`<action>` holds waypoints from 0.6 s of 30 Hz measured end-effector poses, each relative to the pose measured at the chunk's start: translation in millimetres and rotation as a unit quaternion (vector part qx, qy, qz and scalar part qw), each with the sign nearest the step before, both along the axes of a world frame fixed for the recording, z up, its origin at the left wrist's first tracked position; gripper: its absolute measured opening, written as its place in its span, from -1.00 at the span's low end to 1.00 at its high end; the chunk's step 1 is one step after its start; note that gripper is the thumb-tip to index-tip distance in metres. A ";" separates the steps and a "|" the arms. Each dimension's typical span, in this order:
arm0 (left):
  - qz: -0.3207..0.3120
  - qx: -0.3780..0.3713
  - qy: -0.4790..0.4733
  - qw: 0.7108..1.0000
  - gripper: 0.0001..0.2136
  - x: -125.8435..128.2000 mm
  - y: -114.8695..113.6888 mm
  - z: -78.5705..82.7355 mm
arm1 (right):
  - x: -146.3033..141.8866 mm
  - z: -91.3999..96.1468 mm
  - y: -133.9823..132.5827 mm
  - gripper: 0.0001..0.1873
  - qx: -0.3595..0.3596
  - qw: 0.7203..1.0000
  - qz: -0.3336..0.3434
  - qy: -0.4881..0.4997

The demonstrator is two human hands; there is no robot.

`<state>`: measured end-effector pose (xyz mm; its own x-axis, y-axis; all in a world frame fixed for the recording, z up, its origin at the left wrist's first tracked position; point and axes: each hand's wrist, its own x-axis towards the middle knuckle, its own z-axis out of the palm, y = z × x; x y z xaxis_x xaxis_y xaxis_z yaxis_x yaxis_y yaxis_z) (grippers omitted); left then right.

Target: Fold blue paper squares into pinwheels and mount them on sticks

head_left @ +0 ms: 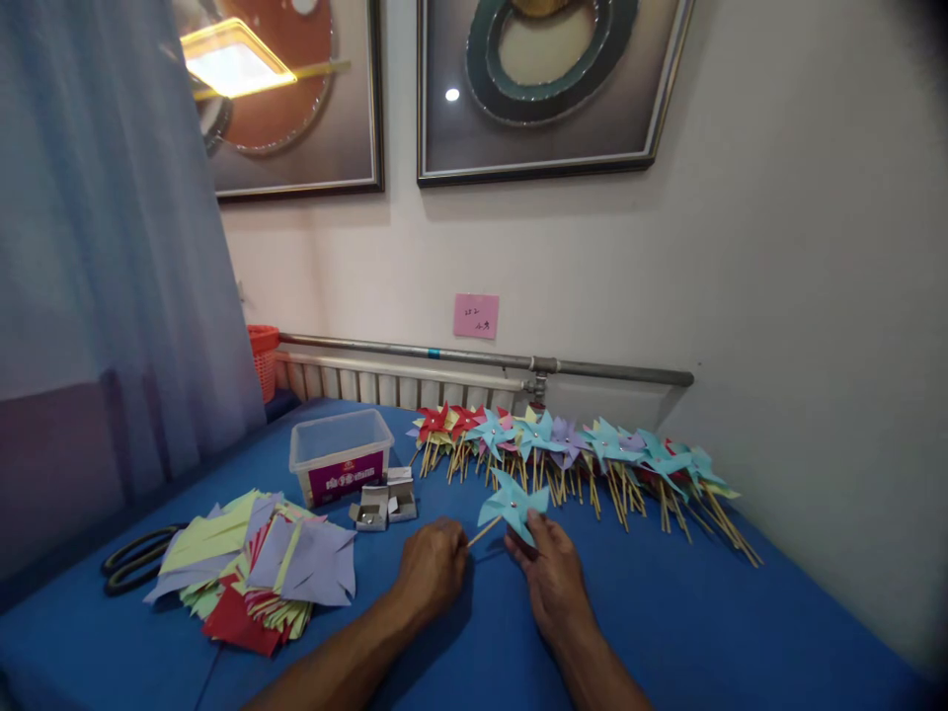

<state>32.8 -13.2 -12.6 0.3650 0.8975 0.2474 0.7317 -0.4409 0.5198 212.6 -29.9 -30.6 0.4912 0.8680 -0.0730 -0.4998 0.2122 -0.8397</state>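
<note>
My left hand [432, 570] is closed around the lower end of a thin wooden stick over the blue table [703, 622]. The stick carries a light blue paper pinwheel [513, 505]. My right hand [546, 571] pinches the pinwheel's lower edge with its fingertips. Both hands sit near the middle of the table, just in front of a long row of finished pinwheels [578, 444] in red, blue, purple and yellow.
A pile of coloured paper squares [256, 568] lies at the left, with black scissors [137, 568] beside it. A clear plastic tub [341, 452] and small open boxes [385, 502] stand behind. A radiator and pipe [481, 357] run along the wall; a curtain hangs at the left.
</note>
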 end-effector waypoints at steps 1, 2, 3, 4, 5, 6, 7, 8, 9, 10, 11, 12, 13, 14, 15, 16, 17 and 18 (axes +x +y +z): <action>0.018 0.001 -0.018 1.000 -0.83 -0.5 2.2 -0.8 | -0.9 -2.1 0.8 -0.56 -0.006 1.000 -0.007 -0.003; 0.036 0.003 -0.035 0.999 -0.84 -1.1 4.9 -0.9 | -2.3 -4.5 1.9 -0.56 -0.013 1.000 -0.015 -0.014; 0.054 0.007 -0.050 0.997 -0.84 -1.6 8.1 0.0 | -4.1 -7.2 3.3 -0.56 -0.020 0.999 -0.022 -0.032; 0.071 0.012 -0.064 0.995 -0.85 -2.0 11.9 2.1 | -6.3 -9.7 4.6 -0.58 -0.024 0.998 -0.025 -0.059; 0.086 0.017 -0.077 0.993 -0.85 -2.0 16.4 5.4 | -8.9 -11.8 5.9 -0.60 -0.027 0.995 -0.023 -0.089; 0.099 0.020 -0.089 0.991 -0.86 -1.5 21.8 10.0 | -11.7 -13.2 6.7 -0.62 -0.026 0.993 -0.017 -0.117; 0.112 0.020 -0.100 0.988 -0.86 -0.4 28.2 15.7 | -14.5 -14.0 7.2 -0.65 -0.022 0.990 -0.008 -0.140; 0.125 0.018 -0.110 0.986 -0.86 1.4 35.5 22.2 | -17.0 -14.0 7.1 -0.67 -0.017 0.987 0.002 -0.157; 0.138 0.013 -0.117 0.983 -0.86 3.7 43.7 29.0 | -19.1 -13.4 6.5 -0.69 -0.012 0.986 0.010 -0.169; 0.154 0.007 -0.121 0.981 -0.87 6.5 52.5 35.9 | -20.6 -12.5 5.5 -0.70 -0.009 0.984 0.017 -0.177; 0.170 0.001 -0.121 0.978 -0.87 9.6 61.7 42.2 | -21.7 -11.4 4.4 -0.70 -0.010 0.983 0.021 -0.183; 0.183 -0.005 -0.120 0.976 -0.87 12.8 70.9 47.7 | -22.2 -10.3 3.3 -0.70 -0.013 0.982 0.024 -0.189; 0.200 -0.011 -0.121 0.972 -0.88 16.1 79.7 52.1 | -22.4 -9.5 2.3 -0.70 -0.017 0.980 0.027 -0.196; 0.216 -0.019 -0.121 0.969 -0.88 19.4 87.8 55.2 | -22.4 -9.2 1.5 -0.70 -0.021 0.978 0.028 -0.206; 0.229 -0.024 -0.122 0.966 -0.89 22.5 94.9 57.0 | -22.2 -9.2 1.0 -0.70 -0.024 0.975 0.028 -0.218; 0.240 -0.029 -0.124 0.962 -0.89 25.5 100.9 57.4 | -22.1 -9.7 0.8 -0.71 -0.025 0.972 0.028 -0.231; 0.247 -0.033 -0.126 0.960 -0.88 28.4 105.8 56.9 | -22.1 -10.5 0.8 -0.71 -0.026 0.969 0.028 -0.243; 0.251 -0.036 -0.129 0.959 -0.88 31.0 109.6 55.4 | -22.2 -11.5 1.0 -0.72 -0.027 0.967 0.029 -0.252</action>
